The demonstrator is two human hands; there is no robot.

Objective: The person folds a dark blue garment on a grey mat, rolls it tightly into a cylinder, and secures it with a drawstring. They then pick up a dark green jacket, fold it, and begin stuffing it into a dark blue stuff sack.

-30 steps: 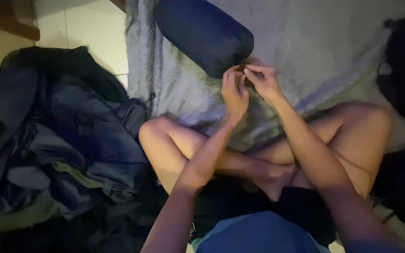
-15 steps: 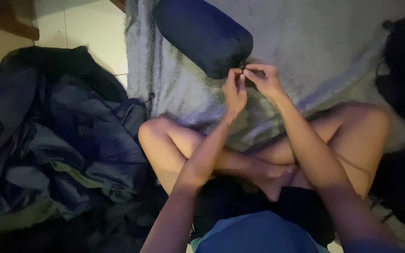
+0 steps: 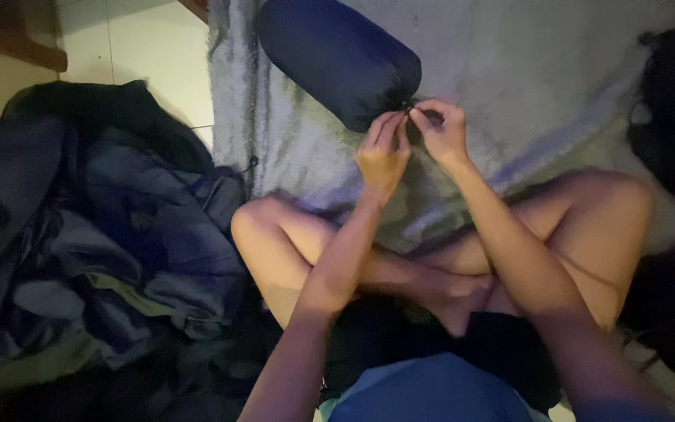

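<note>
Fingers (image 3: pixel 391 129) of our left hand (image 3: pixel 380 156) and right hand (image 3: pixel 441 133) pinched shut on the cord (image 3: pixel 409 109) of the blue bag (image 3: pixel 337 59), top middle. We feared the thin cord could slip out.

no pkgs, labels, signs or screens in view, just cloth items on the floor.

stuff sack (image 3: pixel 337 59): dark blue cloth, smooth, faint sheen like nylon.
blanket (image 3: pixel 525 70): grey cloth, fuzzy and matt.
backpack (image 3: pixel 95 234): left, blue-grey woven cloth, creased, matt.
floor (image 3: pixel 150 55): far left, pale tiles, smooth, slightly glossy.
hands: bare skin on the sack's cord end.
</note>
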